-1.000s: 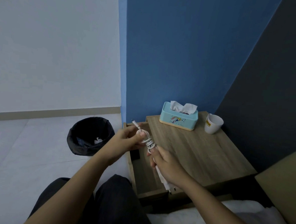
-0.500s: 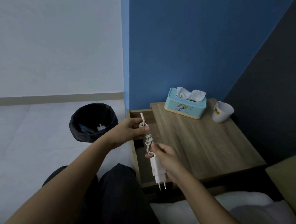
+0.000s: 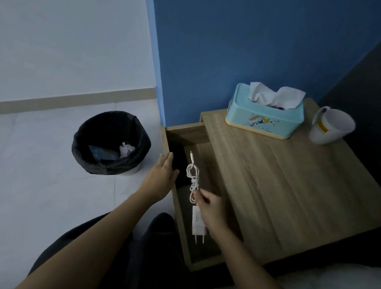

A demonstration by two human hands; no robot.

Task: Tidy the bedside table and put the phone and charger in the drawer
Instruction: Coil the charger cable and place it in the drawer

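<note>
My right hand (image 3: 211,210) grips a white charger (image 3: 198,223) with its cable wound into a bundle (image 3: 193,178), held over the open drawer (image 3: 181,228) of the wooden bedside table (image 3: 282,194). The plug prongs point toward me and the cable tip points away. My left hand (image 3: 160,179) is open with fingers spread, resting by the drawer's left edge, apart from the cable. A dark shape lies at the drawer's far end; I cannot tell if it is the phone.
A light blue tissue box (image 3: 265,114) and a white mug (image 3: 330,127) lying tilted stand at the back of the tabletop. A black-lined bin (image 3: 111,143) with rubbish sits on the floor to the left. My dark-trousered knees are below.
My left hand has let go of the coiled cable and moved left to the drawer's edge. My right hand alone holds the charger, lower over the drawer.
</note>
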